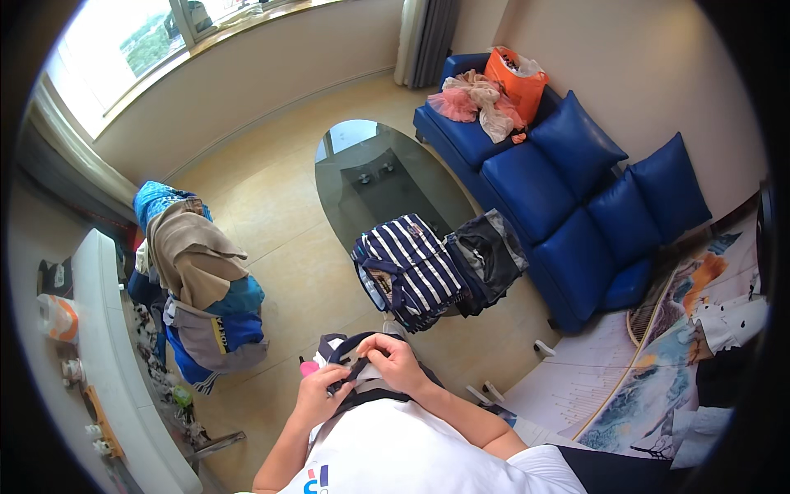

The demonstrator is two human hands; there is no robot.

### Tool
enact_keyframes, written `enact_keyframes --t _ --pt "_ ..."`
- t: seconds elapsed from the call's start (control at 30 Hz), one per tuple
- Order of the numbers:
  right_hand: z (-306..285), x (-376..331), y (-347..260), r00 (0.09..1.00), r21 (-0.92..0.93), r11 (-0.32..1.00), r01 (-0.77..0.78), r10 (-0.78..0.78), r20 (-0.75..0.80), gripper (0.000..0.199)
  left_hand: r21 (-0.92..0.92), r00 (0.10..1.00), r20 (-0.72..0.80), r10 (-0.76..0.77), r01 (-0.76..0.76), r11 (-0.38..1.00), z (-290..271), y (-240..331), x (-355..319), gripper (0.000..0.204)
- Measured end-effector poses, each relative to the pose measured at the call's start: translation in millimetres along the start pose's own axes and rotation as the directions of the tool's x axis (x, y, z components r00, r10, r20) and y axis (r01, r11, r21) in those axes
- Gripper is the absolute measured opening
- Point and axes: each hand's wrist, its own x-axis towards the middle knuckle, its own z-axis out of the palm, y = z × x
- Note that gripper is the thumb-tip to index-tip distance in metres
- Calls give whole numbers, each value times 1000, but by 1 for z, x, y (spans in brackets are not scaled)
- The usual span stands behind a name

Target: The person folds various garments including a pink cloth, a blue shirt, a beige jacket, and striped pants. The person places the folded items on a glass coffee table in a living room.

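My left hand (321,393) and my right hand (393,358) are both closed on a white garment with dark navy trim (362,395), held up against my chest. The right hand pinches the navy collar edge near the top, and the left hand grips the fabric lower on the left. A small pink object (308,368) shows just beside my left hand. Ahead of my hands, a folded navy-and-white striped garment (409,272) lies on the near end of an oval glass coffee table (370,177), next to a folded dark grey garment (487,257).
A pile of blue, tan and grey clothes (197,280) sits on the floor to the left beside a white counter (115,362) with small items. A blue sofa (559,173) with cushions, an orange bag (517,78) and pink clothes stands at the right. Patterned fabric (658,370) lies lower right.
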Motion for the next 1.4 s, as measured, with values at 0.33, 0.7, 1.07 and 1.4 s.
enact_keyframes --t 0.33,0.7,1.07,1.4 --pt "2 -1 -9 912 -386 888 250 -81 403 33 -206 988 -20 -154 146 968 -9 11 0 18" --pt "-3 -4 -9 955 -284 925 251 -189 230 15 -164 999 -40 -18 11 986 -13 16 1 18" --pt "-2 -5 -10 932 -288 909 303 -219 289 15 -223 974 -113 -198 169 960 1 3 -3 8" --pt "-11 5 -20 977 443 872 -208 164 136 7 -833 896 64 -439 290 471 -15 34 23 11"
